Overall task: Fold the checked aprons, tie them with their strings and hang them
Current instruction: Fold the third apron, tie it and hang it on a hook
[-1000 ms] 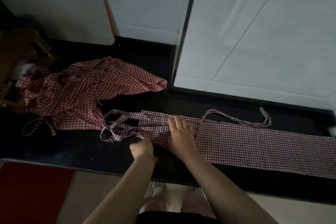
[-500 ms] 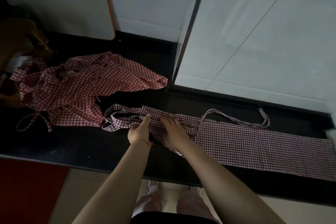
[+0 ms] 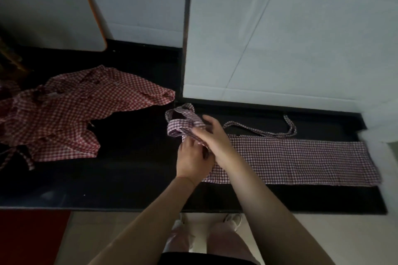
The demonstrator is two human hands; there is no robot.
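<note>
1. Both hands worked at the left end of the folded apron (image 3: 301, 160): the left hand (image 3: 193, 158) lay with its fingers curled into the bunched cloth, gripping it, and the right hand (image 3: 212, 135) crossed just above it, fingertips pinching the same gathered end.
2. Two hands were in view, touching each other near the middle of the black counter (image 3: 129, 174).
3. Two checked aprons were counted. The folded apron stretched as one long narrow band from the hands toward 3 o'clock, flat on the counter, its raised bunched end at about 11 o'clock from the hands.
4. One thin apron string (image 3: 280, 133) looped on the counter just beyond the band, at about 1 o'clock from the hands.
5. The second, crumpled apron (image 3: 71, 114) lay in a loose heap at 9 to 10 o'clock, apart from the folded one, red and white in a larger check.
6. One white board with an orange rim (image 3: 43, 6) leaned on the wall at 10 o'clock.
7. One red mat (image 3: 30, 236) showed on the floor at 8 o'clock.
8. Two shoes, pale, stood below the counter edge at 6 o'clock.
9. No writing or label could be read anywhere; a small mark near the board's top was too blurred to tell.
</note>
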